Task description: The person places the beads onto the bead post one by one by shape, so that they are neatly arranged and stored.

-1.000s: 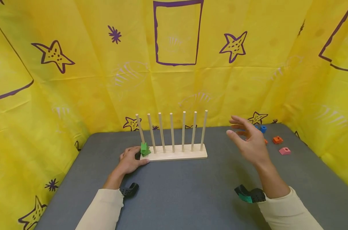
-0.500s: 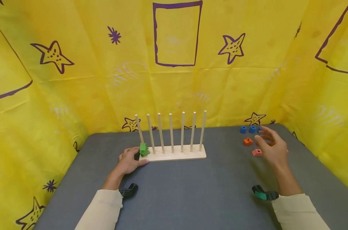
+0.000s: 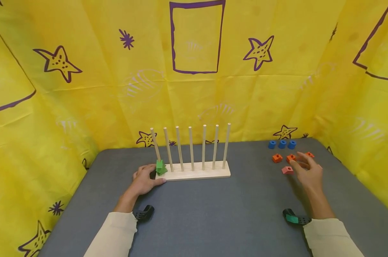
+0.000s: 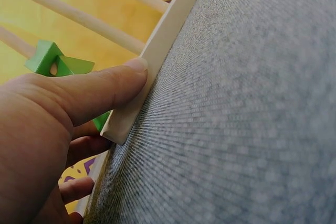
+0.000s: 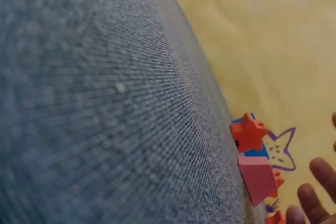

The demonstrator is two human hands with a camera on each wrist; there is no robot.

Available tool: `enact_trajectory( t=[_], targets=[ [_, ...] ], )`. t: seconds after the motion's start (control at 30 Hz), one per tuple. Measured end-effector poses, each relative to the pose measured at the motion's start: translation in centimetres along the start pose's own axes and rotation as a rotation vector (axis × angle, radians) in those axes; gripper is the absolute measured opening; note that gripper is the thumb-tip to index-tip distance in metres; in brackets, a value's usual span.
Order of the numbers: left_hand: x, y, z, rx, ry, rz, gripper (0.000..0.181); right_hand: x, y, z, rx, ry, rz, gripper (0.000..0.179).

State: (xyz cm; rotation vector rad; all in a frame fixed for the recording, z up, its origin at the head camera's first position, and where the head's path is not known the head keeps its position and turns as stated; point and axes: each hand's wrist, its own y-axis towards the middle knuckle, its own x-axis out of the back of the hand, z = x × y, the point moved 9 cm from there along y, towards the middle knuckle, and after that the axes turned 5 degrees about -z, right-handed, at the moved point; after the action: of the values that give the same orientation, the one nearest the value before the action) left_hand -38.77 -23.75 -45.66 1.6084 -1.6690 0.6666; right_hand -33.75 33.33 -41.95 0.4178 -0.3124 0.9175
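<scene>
My left hand (image 3: 144,180) grips the left end of a wooden peg stand (image 3: 200,174), thumb along the front edge and fingers curled behind. Upright pegs rise from the base in a row. Around the leftmost peg, low down, sit green angular blocks (image 3: 160,167), turned at different angles. On the right, my right hand (image 3: 311,175) hovers over the loose blocks with fingers bent and spread, holding nothing visible. A pink wedge-like block (image 3: 287,170) lies left of its thumb. Beyond the fingers are orange star-shaped blocks (image 5: 248,131). The hand hides part of this group.
Three blue cylinders (image 3: 282,144) stand in a row at the back right of the grey table (image 3: 207,217). A yellow patterned cloth (image 3: 194,100) rises behind the table and along both sides.
My right hand has moved right from beside the stand to the loose blocks and come lower, uncovering the blue cylinders and an orange block. My left hand stays at the stand's end.
</scene>
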Motion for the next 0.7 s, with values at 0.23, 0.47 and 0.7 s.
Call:
enact_trajectory(
  t=[0.23,0.47,0.7],
  targets=[
    [-0.1,-0.1,0.1,-0.005,0.000,0.005,0.079,-1.3,0.0,-2.0,0.004,-0.071,0.118,0.064],
    [-0.2,0.0,-0.1,-0.020,0.002,-0.002,0.077,-1.8,-0.1,-2.0,0.138,-0.163,0.183,0.059],
    [-0.3,0.1,0.1,-0.025,0.012,0.000,0.077,-2.2,0.1,-2.4,0.119,-0.283,0.195,0.060]
  ],
)
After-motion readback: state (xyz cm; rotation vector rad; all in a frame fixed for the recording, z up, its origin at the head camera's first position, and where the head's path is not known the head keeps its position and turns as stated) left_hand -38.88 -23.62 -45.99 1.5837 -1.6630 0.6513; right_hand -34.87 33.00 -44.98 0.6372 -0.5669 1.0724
